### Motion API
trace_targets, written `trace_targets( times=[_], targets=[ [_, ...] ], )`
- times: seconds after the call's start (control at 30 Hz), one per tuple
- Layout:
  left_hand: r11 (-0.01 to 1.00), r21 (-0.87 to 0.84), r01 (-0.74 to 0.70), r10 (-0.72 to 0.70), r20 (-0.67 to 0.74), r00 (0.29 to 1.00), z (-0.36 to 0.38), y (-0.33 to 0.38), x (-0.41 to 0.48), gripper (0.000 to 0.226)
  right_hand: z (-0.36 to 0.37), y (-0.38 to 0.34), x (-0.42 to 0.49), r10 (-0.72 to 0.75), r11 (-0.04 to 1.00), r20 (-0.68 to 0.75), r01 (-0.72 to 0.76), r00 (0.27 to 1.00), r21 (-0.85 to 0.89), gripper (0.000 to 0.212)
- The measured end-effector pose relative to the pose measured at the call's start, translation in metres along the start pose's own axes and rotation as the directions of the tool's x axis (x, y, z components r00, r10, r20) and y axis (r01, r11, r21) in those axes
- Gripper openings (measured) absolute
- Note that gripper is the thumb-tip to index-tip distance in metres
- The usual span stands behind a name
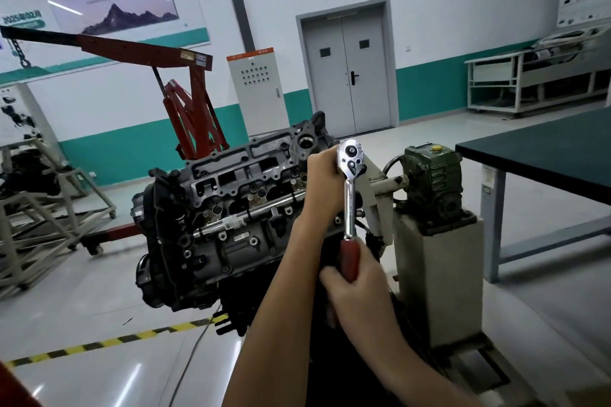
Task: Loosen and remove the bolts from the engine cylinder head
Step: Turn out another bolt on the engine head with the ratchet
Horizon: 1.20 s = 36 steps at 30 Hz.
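The engine with its grey cylinder head (231, 175) hangs tilted on a stand in the middle of the view, with several bolts showing along the head's top. A chrome ratchet wrench (349, 195) with a red handle stands nearly upright at the head's right end. My right hand (355, 281) is wrapped around the red handle at the bottom. My left hand (322, 172) is closed beside the ratchet's head, steadying it. Whatever the ratchet's socket sits on is hidden behind my left hand.
A green gearbox (433, 182) on a grey pedestal (436, 268) carries the engine stand at the right. A dark-topped workbench (545, 155) stands far right. A red engine hoist (185, 96) is behind the engine, and a metal frame stand (39, 208) at the left. Yellow-black floor tape (115, 339) runs below.
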<state>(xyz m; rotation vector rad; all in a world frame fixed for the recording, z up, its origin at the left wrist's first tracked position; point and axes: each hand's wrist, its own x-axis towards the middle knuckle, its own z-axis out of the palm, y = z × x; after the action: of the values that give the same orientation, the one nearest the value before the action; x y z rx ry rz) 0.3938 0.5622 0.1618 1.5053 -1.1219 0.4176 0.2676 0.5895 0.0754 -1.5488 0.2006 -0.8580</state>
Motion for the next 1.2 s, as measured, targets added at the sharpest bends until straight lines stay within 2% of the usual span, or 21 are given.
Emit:
trace_targets(
  times=[0.07, 0.17, 0.27, 0.37, 0.43, 0.5, 0.63, 0.7, 0.73, 0.77, 0.83, 0.97, 1.03, 1.07, 1.1, 1.2],
  targets=[
    [1.0, -0.005, 0.003, -0.003, 0.009, 1.0, 0.0, 0.0, 0.0, 0.037, 0.006, 0.0, 0.0, 0.003, 1.0, 0.031, -0.004, 1.0, 0.03, 0.018],
    [1.0, 0.011, 0.026, -0.026, 0.013, 1.0, 0.0, -0.001, 0.001, 0.033, -0.034, -0.002, 0.01, -0.049, 0.979, 0.103, 0.068, 0.994, -0.192, 0.03],
    [0.999, 0.015, 0.033, -0.034, 0.05, 0.998, 0.001, 0.004, 0.003, 0.028, -0.095, -0.019, 0.034, -0.076, 0.846, 0.257, 0.198, 0.964, -0.494, 0.032],
    [0.999, 0.012, 0.041, -0.042, 0.02, 0.999, 0.002, 0.006, 0.003, 0.023, -0.129, -0.04, 0.06, -0.141, 0.687, 0.309, 0.318, 0.941, -0.653, 0.04],
    [0.998, -0.022, 0.059, -0.059, -0.008, 0.998, 0.002, 0.004, 0.0, 0.026, -0.126, -0.039, 0.06, -0.143, 0.682, 0.291, 0.307, 0.946, -0.664, 0.035],
    [0.995, -0.065, 0.073, -0.074, -0.02, 0.997, 0.001, 0.001, -0.002, 0.032, -0.104, -0.025, 0.044, -0.11, 0.778, 0.2, 0.209, 0.974, -0.592, 0.026],
    [0.995, -0.083, 0.048, -0.051, -0.04, 0.998, 0.001, 0.002, -0.005, 0.032, -0.024, -0.007, 0.002, -0.049, 0.982, -0.017, 0.045, 0.999, -0.184, 0.02],
    [0.995, -0.092, 0.028, -0.031, -0.025, 0.999, -0.001, 0.004, -0.007, 0.036, 0.006, -0.008, -0.005, -0.017, 1.0, -0.025, 0.016, 1.0, -0.012, 0.025],
    [0.995, -0.097, 0.024, -0.026, -0.015, 1.0, -0.002, 0.004, -0.008, 0.04, 0.011, -0.008, -0.005, -0.008, 1.0, -0.007, 0.008, 1.0, 0.011, 0.026],
    [0.995, -0.097, 0.032, -0.033, -0.009, 0.999, -0.003, 0.004, -0.007, 0.042, 0.006, -0.009, -0.003, -0.011, 1.0, 0.016, 0.012, 1.0, -0.022, 0.026],
    [0.993, -0.086, 0.077, -0.077, -0.003, 0.997, -0.004, 0.001, -0.004, 0.04, -0.026, -0.01, 0.006, -0.059, 0.972, 0.079, 0.075, 0.995, -0.223, 0.025],
    [0.995, -0.03, 0.092, -0.09, 0.063, 0.994, -0.005, 0.002, 0.001, 0.029, -0.107, -0.03, 0.043, -0.099, 0.767, 0.29, 0.258, 0.952, -0.588, 0.032],
    [0.997, -0.024, 0.074, -0.073, 0.058, 0.996, -0.005, 0.003, 0.001, 0.027, -0.126, -0.042, 0.06, -0.138, 0.667, 0.334, 0.337, 0.933, -0.665, 0.039],
    [0.997, -0.028, 0.069, -0.068, 0.04, 0.997, -0.004, 0.003, -0.001, 0.028, -0.128, -0.042, 0.063, -0.156, 0.65, 0.327, 0.346, 0.932, -0.677, 0.04],
    [0.997, -0.032, 0.067, -0.066, 0.022, 0.998, -0.003, 0.004, -0.002, 0.029, -0.126, -0.038, 0.062, -0.157, 0.666, 0.301, 0.326, 0.941, -0.671, 0.037],
    [0.996, -0.046, 0.071, -0.071, -0.003, 0.997, 0.0, 0.004, -0.004, 0.022, -0.093, -0.012, 0.035, -0.121, 0.81, 0.132, 0.175, 0.984, -0.559, 0.026]
  ],
)
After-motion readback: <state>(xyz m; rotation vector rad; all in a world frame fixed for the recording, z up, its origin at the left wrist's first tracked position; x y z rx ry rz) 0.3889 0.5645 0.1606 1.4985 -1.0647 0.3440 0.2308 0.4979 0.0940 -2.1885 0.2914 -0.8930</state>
